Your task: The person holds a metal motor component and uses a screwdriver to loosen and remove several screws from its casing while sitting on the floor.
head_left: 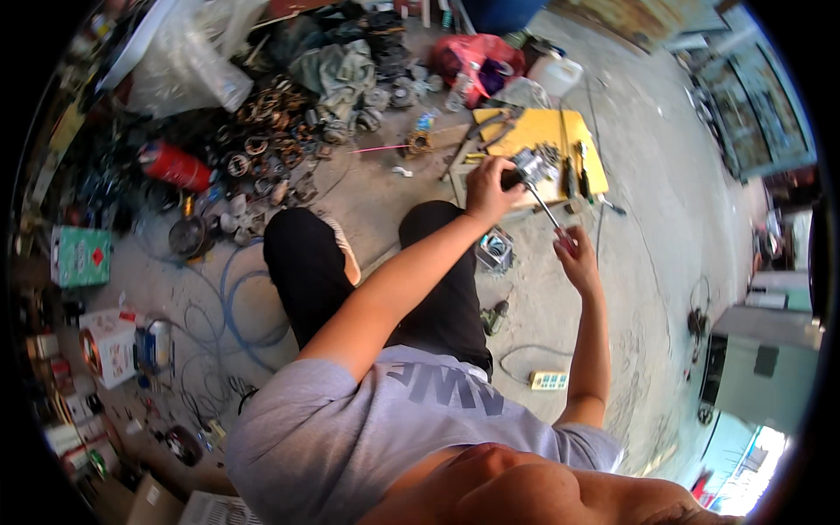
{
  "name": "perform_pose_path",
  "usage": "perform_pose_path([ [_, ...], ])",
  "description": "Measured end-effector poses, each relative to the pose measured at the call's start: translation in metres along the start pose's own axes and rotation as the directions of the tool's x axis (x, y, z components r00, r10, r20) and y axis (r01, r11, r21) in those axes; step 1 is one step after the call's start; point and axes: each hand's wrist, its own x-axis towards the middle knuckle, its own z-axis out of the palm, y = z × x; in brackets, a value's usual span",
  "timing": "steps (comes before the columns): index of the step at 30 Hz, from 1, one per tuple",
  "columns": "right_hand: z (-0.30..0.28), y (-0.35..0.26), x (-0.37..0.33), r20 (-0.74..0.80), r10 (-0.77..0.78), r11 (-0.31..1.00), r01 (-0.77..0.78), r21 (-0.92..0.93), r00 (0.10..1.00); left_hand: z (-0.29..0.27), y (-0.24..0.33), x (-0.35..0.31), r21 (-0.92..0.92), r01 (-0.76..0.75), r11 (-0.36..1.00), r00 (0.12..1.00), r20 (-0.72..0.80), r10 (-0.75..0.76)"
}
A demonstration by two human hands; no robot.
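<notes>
"What are we holding?"
"Our left hand [492, 190] is curled closed around a small grey metal part [528, 163], near the front edge of the yellow board [544, 125]. Our right hand [577, 259] grips the red handle of a screwdriver [546, 210], its shaft pointing at the part."
"Are they touching?"
"We can't tell; it's too small and blurred."
"And around us?"
"Pliers [499, 121] lie at the board's left, dark-handled tools [570, 179] at its right. Below, on the floor, we see a metal housing [496, 250], then a power strip [549, 381]."
</notes>
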Motion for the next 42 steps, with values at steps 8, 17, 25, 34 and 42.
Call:
perform_pose_path([
  [8, -0.004, -0.012, -0.001, 0.134, -0.006, 0.973, 0.036, -0.227, 0.991, -0.002, 0.000, 0.002, 0.064, -0.056, 0.996, 0.998, 0.018, 0.055],
  [17, -0.007, -0.056, -0.006, -0.054, 0.070, 0.986, -0.078, -0.146, 0.996, -0.003, 0.000, 0.001, 0.071, -0.009, 0.997, 0.998, 0.063, 0.004],
  [25, -0.005, -0.038, -0.002, -0.062, -0.104, 0.991, 0.099, -0.091, 0.993, -0.003, 0.001, 0.002, 0.064, -0.006, 0.998, 0.999, 0.052, 0.002],
  [34, -0.006, -0.051, -0.006, -0.022, -0.010, 0.956, 0.003, -0.294, 1.000, -0.001, -0.002, 0.001, 0.066, -0.038, 0.997, 0.999, 0.035, 0.036],
  [42, -0.010, -0.070, -0.005, 0.059, 0.144, 0.969, -0.129, -0.210, 0.988, -0.004, -0.001, 0.002, 0.074, -0.052, 0.996, 0.998, 0.023, 0.050],
])
